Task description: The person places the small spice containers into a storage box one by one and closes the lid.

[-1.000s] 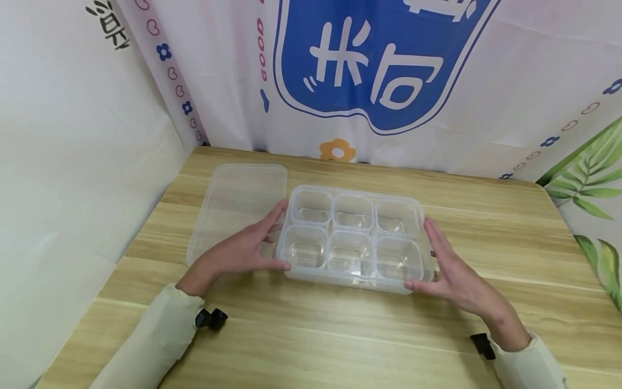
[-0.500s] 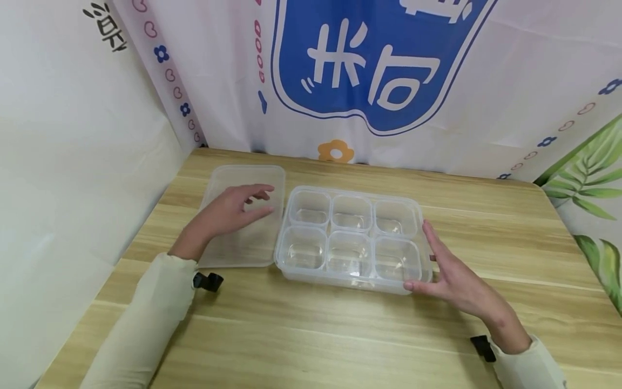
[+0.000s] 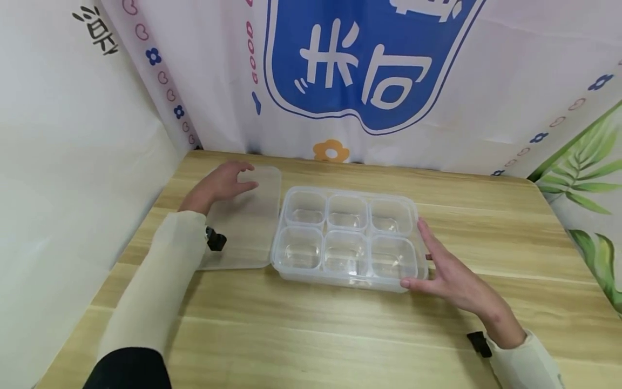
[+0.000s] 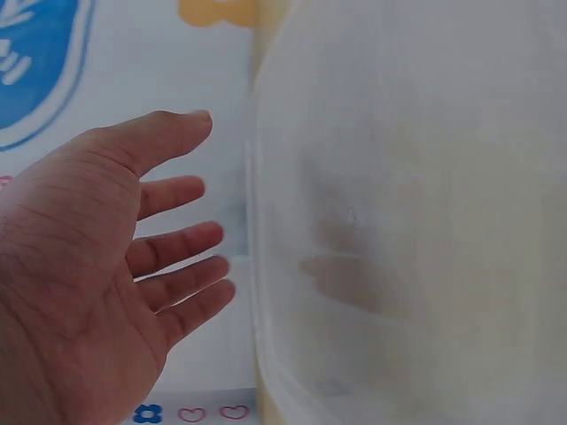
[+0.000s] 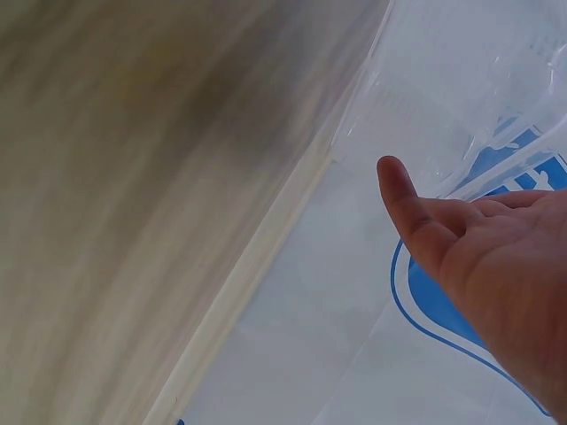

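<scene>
A clear plastic box lies on the wooden table, holding several small square compartments in two rows. To its left lies a flat translucent lid, close against the box's left end. My left hand is over the far part of this lid, fingers spread and holding nothing. In the left wrist view, the fingers reach toward the lid's edge. My right hand rests at the box's right end, thumb at the front corner and fingers extended along the side; in the right wrist view its thumb is straight.
The wooden table extends in front of the box and to its right. Behind it hangs a white cloth with a blue printed emblem. A white wall covering stands at the left, and a leaf-printed one at the right.
My left hand has left the box's left end and moved left and away from me, over the lid. My right hand stays at the box's right end.
</scene>
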Demonstrator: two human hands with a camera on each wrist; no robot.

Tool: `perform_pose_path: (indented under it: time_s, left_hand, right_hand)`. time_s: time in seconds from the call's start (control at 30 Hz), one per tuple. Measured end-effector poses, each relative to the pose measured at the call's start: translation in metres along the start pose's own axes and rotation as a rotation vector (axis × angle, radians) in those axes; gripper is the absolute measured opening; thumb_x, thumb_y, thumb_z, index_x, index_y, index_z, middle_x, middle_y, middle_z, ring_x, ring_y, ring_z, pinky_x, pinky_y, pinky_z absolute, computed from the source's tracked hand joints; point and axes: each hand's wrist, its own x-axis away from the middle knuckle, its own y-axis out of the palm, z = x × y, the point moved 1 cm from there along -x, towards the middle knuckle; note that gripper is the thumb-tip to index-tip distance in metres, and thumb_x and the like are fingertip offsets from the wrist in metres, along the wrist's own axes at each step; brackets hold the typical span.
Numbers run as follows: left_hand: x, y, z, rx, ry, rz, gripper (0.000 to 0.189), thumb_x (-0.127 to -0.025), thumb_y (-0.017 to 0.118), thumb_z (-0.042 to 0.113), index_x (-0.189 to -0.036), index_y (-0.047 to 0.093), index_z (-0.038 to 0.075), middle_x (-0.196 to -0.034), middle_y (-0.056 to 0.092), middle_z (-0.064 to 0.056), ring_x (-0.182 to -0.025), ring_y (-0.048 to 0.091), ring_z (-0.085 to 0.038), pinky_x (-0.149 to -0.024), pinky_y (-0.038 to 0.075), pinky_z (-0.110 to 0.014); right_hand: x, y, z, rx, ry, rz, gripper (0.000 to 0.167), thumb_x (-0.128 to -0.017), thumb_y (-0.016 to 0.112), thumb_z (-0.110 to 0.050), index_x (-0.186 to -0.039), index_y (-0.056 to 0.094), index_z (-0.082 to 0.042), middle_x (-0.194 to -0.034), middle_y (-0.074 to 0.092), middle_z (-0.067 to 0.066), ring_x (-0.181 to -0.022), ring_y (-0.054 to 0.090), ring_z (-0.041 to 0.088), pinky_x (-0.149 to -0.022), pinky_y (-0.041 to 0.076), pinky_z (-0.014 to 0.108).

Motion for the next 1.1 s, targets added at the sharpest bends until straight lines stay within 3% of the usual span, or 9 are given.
perform_pose_path:
  time_s: [0.23,0.5,0.7,1.1]
  left_hand:
    - [-0.018,0.008,-0.008,-0.022,-0.030,-0.037,0.070,-0.104,0.061,0.030,-0.156,0.032,-0.008,-0.158,0.029,-0.033,-0.147,0.020,-0.050,-0.119,0.018,-0.060]
    - [-0.018,0.015,-0.014,0.001,-0.151,-0.089,0.087,-0.103,0.059,0.042,-0.162,0.014,-0.005,-0.165,0.008,-0.031,-0.152,0.006,-0.047,-0.121,0.011,-0.060]
    - [-0.018,0.016,-0.019,-0.044,-0.158,-0.103,0.095,-0.103,0.057,0.049,-0.161,0.008,-0.008,-0.164,0.005,-0.035,-0.151,0.005,-0.049,-0.121,0.011,-0.059]
    - [-0.020,0.013,-0.023,0.028,-0.197,-0.113,0.091,-0.101,0.062,0.050,-0.161,0.020,-0.003,-0.160,0.008,-0.036,-0.146,0.018,-0.053,-0.115,0.021,-0.067]
  right_hand:
    - [-0.001,-0.001,0.001,0.012,0.018,-0.008,0.123,-0.088,0.086,-0.028,-0.166,-0.009,-0.027,-0.169,0.004,0.023,-0.120,0.055,0.052,-0.085,0.057,0.055]
    - [-0.001,-0.001,0.002,-0.006,0.013,-0.014,0.122,-0.088,0.085,-0.026,-0.165,-0.009,-0.030,-0.170,0.000,0.020,-0.122,0.054,0.051,-0.086,0.057,0.052]
    - [0.000,-0.001,0.002,-0.008,0.021,-0.019,0.122,-0.089,0.085,-0.026,-0.166,-0.009,-0.029,-0.170,-0.002,0.020,-0.123,0.053,0.053,-0.088,0.056,0.057]
    - [0.000,-0.001,0.002,0.000,0.037,-0.015,0.122,-0.088,0.085,-0.028,-0.166,-0.009,-0.030,-0.170,-0.002,0.019,-0.125,0.052,0.053,-0.091,0.054,0.059]
